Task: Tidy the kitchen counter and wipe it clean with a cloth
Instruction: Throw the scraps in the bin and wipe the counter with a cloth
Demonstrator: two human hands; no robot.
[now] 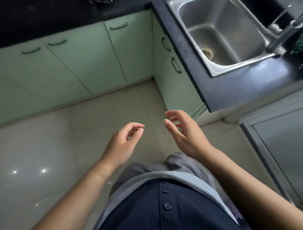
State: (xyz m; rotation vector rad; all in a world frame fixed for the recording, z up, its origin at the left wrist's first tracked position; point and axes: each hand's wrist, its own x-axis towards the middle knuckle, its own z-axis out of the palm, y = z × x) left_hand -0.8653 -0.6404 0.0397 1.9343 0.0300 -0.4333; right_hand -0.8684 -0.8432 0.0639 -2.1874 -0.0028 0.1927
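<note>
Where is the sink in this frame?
In the head view the steel sink sits at the upper right, set into the dark counter, with the tap on its right and pale green cabinets to its left.

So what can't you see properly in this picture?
- Grey bundle on the far counter, head view: cut off by the top edge, maybe a cloth.
- Tap beside the sink: motion-blurred.
- Green thing: cut off by the right edge.
</note>
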